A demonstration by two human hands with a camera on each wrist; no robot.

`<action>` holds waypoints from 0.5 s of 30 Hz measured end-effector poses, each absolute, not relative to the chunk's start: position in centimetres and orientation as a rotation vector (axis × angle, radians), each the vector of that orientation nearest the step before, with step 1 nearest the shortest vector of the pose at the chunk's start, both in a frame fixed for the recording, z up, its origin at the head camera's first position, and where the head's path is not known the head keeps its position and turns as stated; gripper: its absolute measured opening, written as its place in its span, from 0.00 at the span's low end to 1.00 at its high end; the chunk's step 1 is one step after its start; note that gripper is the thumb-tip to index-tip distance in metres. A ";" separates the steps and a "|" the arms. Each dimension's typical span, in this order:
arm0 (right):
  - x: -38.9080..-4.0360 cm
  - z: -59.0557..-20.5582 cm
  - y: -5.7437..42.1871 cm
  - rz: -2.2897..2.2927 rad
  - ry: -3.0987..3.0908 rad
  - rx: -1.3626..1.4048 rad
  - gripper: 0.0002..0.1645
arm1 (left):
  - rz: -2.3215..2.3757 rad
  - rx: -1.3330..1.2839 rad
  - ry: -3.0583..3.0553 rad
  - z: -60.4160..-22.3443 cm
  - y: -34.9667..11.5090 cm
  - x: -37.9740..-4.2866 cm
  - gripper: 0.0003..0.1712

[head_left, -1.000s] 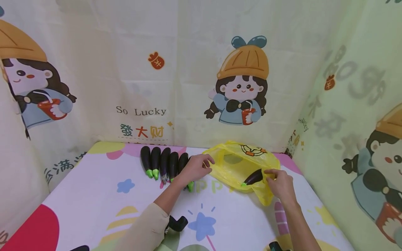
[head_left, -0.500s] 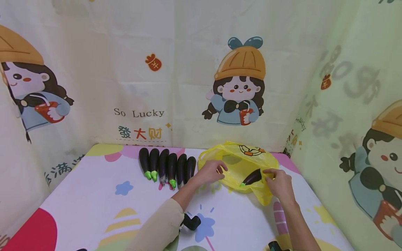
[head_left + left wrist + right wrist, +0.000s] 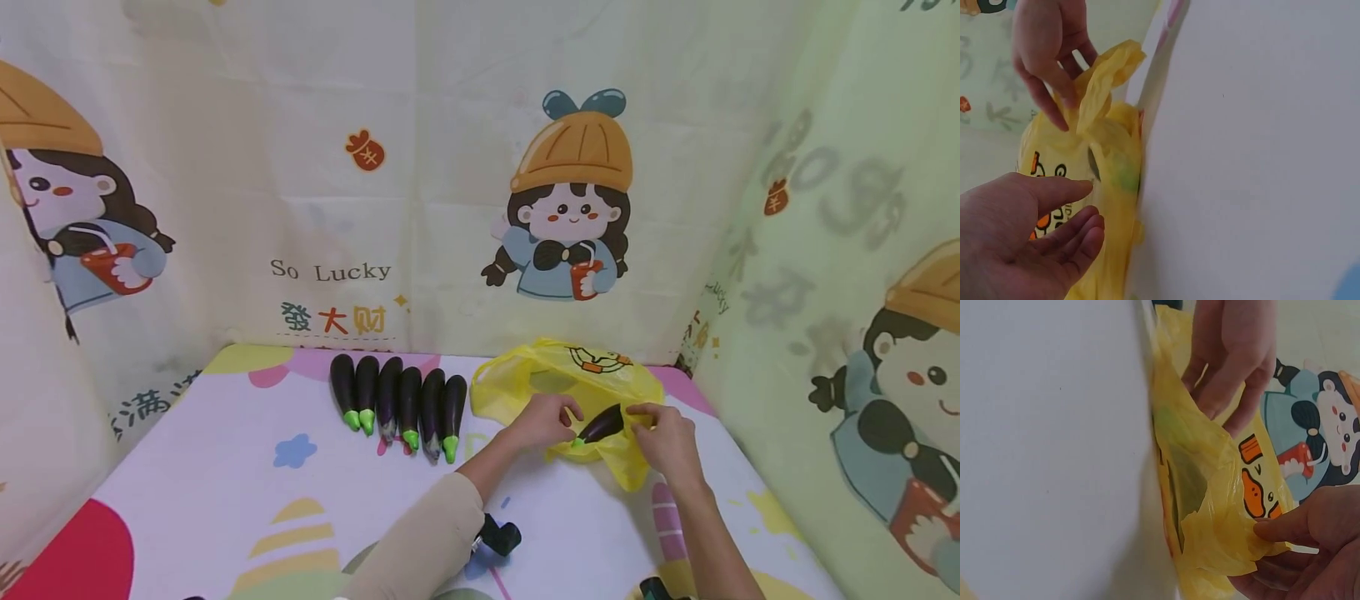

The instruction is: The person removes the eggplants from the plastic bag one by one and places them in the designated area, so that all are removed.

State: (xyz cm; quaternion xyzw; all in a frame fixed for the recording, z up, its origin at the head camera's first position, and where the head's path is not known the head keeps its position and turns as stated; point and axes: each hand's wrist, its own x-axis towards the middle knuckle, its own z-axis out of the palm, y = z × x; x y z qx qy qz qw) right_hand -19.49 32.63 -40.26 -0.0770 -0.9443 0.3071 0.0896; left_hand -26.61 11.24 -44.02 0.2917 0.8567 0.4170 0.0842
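A yellow plastic bag lies at the back right of the table with its mouth facing me. Inside the mouth is one dark purple eggplant, its green stem end pointing left. My right hand pinches the bag's right edge between thumb and fingers; the right wrist view shows the crumpled film in that hand. At the bag's mouth, just left of the eggplant, is my left hand. The left wrist view shows its thumb and fingers apart, with nothing between them.
Several eggplants lie side by side in a row left of the bag. A printed cloth covers the table. Printed curtains stand behind it and at both sides. A black wrist device sits by my left sleeve.
My left hand has moved right, from above the rightmost row eggplants to the bag's mouth, uncovering the whole row. My right hand keeps holding the bag's edge.
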 end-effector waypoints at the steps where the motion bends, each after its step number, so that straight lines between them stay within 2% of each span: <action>1: -19.5 -40.3 32.6 0.914 -2.807 -0.226 0.19 | 1.237 0.869 2.559 -44.0 11.5 -26.6 0.15; 8: -19.3 -40.1 32.5 0.904 -2.801 -0.208 0.19 | 1.145 0.877 2.605 -43.8 13.6 -26.3 0.18; 15: -19.3 -40.1 32.7 0.881 -2.802 -0.219 0.18 | 1.108 0.915 2.642 -43.9 14.7 -26.3 0.17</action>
